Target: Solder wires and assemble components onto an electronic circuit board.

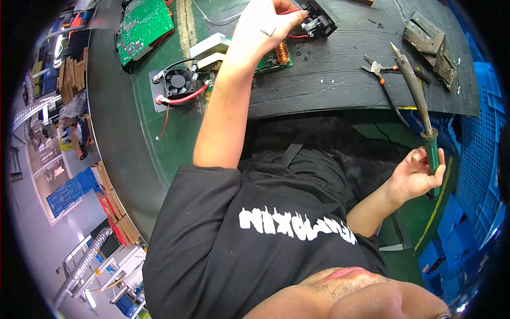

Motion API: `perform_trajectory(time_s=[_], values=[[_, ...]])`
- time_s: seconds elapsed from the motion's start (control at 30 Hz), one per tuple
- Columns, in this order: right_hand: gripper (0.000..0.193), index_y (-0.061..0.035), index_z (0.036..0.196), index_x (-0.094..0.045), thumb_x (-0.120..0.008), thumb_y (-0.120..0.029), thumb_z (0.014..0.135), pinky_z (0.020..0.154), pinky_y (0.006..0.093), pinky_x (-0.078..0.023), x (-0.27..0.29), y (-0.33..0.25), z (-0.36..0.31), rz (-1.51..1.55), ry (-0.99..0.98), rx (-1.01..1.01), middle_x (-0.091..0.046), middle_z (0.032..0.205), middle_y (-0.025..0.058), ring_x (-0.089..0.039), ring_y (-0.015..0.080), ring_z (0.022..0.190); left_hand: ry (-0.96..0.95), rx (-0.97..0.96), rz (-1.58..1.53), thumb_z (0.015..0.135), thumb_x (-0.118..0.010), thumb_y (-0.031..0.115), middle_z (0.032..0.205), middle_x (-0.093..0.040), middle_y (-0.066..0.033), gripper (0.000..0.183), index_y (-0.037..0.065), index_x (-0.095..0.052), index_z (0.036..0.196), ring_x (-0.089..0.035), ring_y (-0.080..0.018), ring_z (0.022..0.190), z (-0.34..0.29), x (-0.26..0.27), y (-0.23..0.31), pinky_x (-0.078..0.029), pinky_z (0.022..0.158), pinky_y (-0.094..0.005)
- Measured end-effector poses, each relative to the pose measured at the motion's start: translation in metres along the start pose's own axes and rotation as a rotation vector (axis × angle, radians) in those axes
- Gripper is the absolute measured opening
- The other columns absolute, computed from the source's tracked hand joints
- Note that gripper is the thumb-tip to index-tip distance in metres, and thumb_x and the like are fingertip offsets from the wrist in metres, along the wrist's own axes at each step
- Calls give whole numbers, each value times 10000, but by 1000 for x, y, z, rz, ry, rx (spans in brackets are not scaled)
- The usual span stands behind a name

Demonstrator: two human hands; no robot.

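On the worktop (159, 143), far edge, item one: a small black fan (319, 21) with red leads, lying on the black mat (340, 80) and touched by the left hand (268, 24), whose fingers are drawn together and pinch at the fan's near side and its red wire; the left forearm crosses over the other parts to reach it. Item two: a soldering iron (419, 106) with a green handle and a long dark shaft, held upright and slightly tilted in the right hand (417, 173), fingers curled and closed round the handle, tip pointing away toward the mat; this hand hangs off the near edge of the worktop, well apart from the fan. Item three: a green circuit board (273, 59) with a copper coil, partly hidden beneath the left wrist, just beside a white block-shaped part (210, 47). Item four: a second black fan (178, 82) mounted on a grey plate, red wires trailing from it, left of the forearm. Item five: a larger green circuit board (144, 26) at the far left corner. Item six: side cutters (385, 74) with an orange-marked grip, lying open on the mat near the iron's tip. Item seven: a metal iron stand (430, 45) at the mat's far right corner. Containers: blue plastic crates (481, 133) stacked to the right of the worktop; their contents cannot be made out. More blue crates (69, 191) stand on the floor at left, contents likewise unclear.
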State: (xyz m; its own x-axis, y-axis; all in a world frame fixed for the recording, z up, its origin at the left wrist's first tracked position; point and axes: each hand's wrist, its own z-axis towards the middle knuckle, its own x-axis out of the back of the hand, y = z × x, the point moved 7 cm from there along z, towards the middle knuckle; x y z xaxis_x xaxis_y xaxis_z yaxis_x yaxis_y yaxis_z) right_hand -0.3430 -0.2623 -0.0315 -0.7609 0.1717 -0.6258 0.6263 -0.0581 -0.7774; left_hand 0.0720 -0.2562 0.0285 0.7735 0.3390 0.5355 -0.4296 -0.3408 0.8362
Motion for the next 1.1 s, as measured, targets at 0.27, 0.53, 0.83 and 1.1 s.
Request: perform_trajectory(time_s=[0.27, 0.53, 0.83, 1.1], values=[[398, 11, 1087, -724, -584, -338, 957, 525, 286, -457, -3, 1, 0, -9, 7, 2, -705, 789, 137, -627, 201, 664, 188, -35, 137, 913, -727, 222, 725, -703, -136, 287, -58, -680, 954, -663, -207, 594, -22, 8, 5, -518, 577, -345], [400, 15, 1086, -727, -581, -334, 957, 522, 279, -456, -4, 7, -1, -19, 8, -13, -697, 767, 140, -613, 203, 639, 247, -24, 64, 897, -739, 240, 816, -730, -151, 307, -53, -690, 974, -691, -201, 745, -18, 10, -6, -529, 702, -335], [407, 17, 1074, -722, -575, -344, 959, 521, 277, -458, -11, 11, 0, -37, 13, -27, -694, 770, 139, -611, 206, 636, 226, 30, 49, 913, -723, 245, 814, -721, -124, 303, -45, -684, 989, -673, -180, 755, -15, 13, -9, -526, 713, -325], [417, 18, 1068, -720, -578, -357, 955, 526, 273, -451, -11, 15, 1, -64, 36, -33, -689, 769, 142, -602, 210, 630, 244, -86, -121, 912, -734, 189, 948, -729, -110, 257, -38, -689, 1023, -688, -179, 850, -30, 16, -13, -538, 755, -327]])
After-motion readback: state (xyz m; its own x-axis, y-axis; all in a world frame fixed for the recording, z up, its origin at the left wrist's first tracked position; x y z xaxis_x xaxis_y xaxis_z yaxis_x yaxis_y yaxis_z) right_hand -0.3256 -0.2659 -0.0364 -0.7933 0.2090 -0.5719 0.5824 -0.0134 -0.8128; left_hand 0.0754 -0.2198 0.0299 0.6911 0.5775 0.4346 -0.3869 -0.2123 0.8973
